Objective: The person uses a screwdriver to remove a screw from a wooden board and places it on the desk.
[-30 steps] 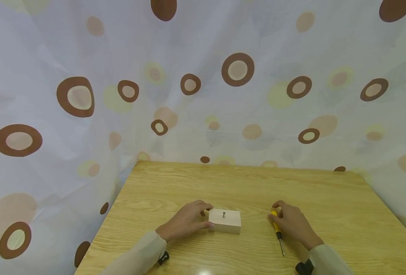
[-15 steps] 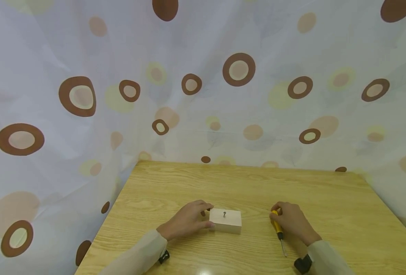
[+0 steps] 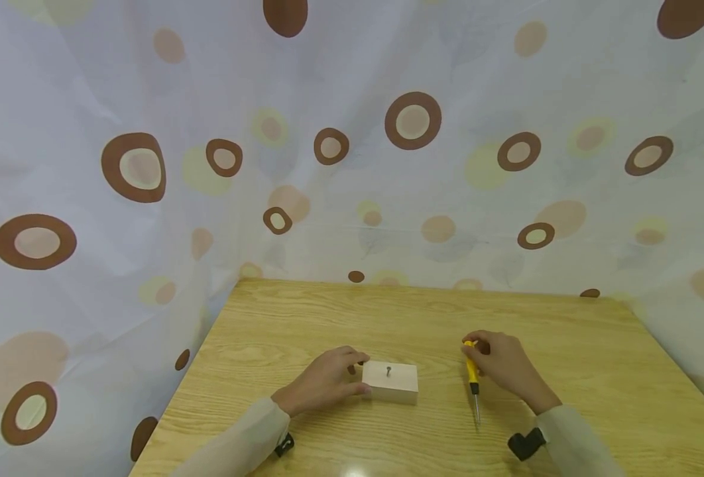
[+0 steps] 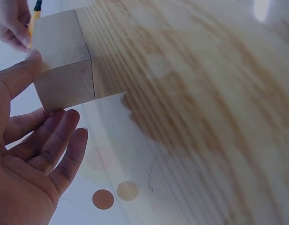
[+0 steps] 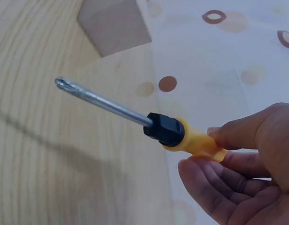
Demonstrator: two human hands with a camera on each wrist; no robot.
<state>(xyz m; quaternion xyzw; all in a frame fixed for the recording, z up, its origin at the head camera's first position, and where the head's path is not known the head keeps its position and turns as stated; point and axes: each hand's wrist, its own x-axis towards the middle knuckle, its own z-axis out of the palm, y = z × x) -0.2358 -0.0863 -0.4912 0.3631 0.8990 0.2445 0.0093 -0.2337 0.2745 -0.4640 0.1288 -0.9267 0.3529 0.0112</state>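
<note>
A pale wooden block (image 3: 390, 389) lies on the table, and a small screw (image 3: 388, 371) stands upright out of its top. My left hand (image 3: 319, 384) holds the block's left end between thumb and fingers; in the left wrist view the thumb (image 4: 27, 72) presses one side. To the right of the block, my right hand (image 3: 510, 368) pinches a yellow-handled screwdriver (image 3: 472, 371) by the handle's end. Its metal shaft (image 5: 107, 107) points back toward me and down, and the right wrist view shows a cross-shaped tip, with the shaft's shadow on the tabletop apart from it.
The wood-grain table (image 3: 304, 311) is bordered at the back and sides by a white sheet (image 3: 352, 185) with brown and beige circles. Black wrist straps (image 3: 526, 444) sit at both cuffs.
My right hand has raised the screwdriver and shifted it slightly left and away from me. Its shaft points more directly toward me now. My left hand and the block have stayed in place.
</note>
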